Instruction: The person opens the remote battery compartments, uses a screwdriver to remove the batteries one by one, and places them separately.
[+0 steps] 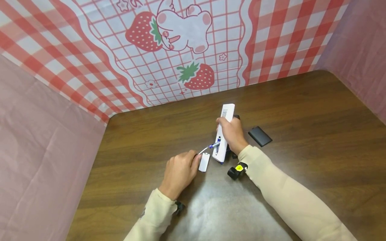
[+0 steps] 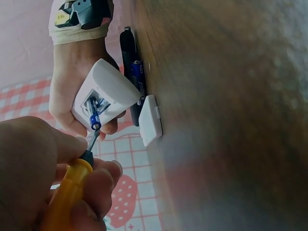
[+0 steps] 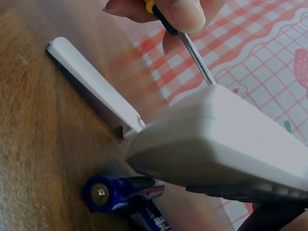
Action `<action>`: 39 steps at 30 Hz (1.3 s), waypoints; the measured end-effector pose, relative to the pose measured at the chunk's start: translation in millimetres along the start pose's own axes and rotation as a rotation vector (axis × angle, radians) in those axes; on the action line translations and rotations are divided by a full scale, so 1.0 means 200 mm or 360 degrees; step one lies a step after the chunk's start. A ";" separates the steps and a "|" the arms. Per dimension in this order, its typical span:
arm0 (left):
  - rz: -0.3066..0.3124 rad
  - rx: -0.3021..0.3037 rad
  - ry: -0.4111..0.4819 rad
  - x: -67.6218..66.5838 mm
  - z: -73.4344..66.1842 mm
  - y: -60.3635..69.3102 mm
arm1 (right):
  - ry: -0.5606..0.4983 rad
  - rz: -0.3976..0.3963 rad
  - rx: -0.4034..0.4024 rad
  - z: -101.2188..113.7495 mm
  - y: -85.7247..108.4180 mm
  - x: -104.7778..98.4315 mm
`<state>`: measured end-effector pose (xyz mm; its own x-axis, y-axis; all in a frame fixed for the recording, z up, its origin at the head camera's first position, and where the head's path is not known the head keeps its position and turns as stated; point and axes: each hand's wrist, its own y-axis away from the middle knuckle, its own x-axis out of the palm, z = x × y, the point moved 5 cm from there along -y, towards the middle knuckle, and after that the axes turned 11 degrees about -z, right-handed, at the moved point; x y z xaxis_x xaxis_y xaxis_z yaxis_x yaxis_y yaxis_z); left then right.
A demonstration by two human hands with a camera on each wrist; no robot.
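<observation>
My right hand grips a white remote control, its back with the uncovered battery compartment turned up. A blue battery tilts up out of that compartment. In my left hand is a screwdriver with a yellow handle, held between thumb and fingers. Its metal shaft reaches the outer end of the tilted battery. A white battery cover lies on the table between the hands. Under the remote's lower end, the right wrist view shows loose blue batteries on the tabletop.
To the right of the right hand lies a flat black rectangular object on the brown wooden table. Something black is partly hidden behind the right hand. A printed cloth hangs along the table's far edge.
</observation>
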<state>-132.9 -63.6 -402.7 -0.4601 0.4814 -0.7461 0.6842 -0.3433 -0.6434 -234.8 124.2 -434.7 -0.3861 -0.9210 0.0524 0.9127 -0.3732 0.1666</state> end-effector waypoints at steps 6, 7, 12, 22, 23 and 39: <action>0.0010 -0.0004 0.0015 0.01 0.00 0.00 | 0.0159 -0.0013 -0.0052 0.00 0.00 -0.01; 0.0012 -0.0004 0.0017 0.01 0.01 0.00 | 0.0185 -0.0014 -0.0063 0.01 0.00 -0.01; 0.0024 -0.0001 0.0009 0.01 0.01 0.00 | 0.0305 0.0001 -0.0109 0.01 0.01 -0.02; 0.0098 -0.0015 0.0001 0.03 0.00 0.00 | 0.0388 -0.0008 -0.0151 0.02 0.02 -0.02; 0.0109 -0.0015 0.0004 0.03 0.00 0.00 | 0.0400 -0.0011 -0.0150 0.02 0.02 -0.02; 0.0175 -0.0019 0.0024 0.04 0.00 -0.01 | 0.0572 0.0042 -0.0201 0.05 0.02 -0.02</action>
<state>-137.5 -58.7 -407.7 -0.3736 0.4535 -0.8092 0.7366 -0.3851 -0.5559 -231.3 127.1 -423.8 -0.3113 -0.9025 -0.2976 0.9396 -0.3392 0.0460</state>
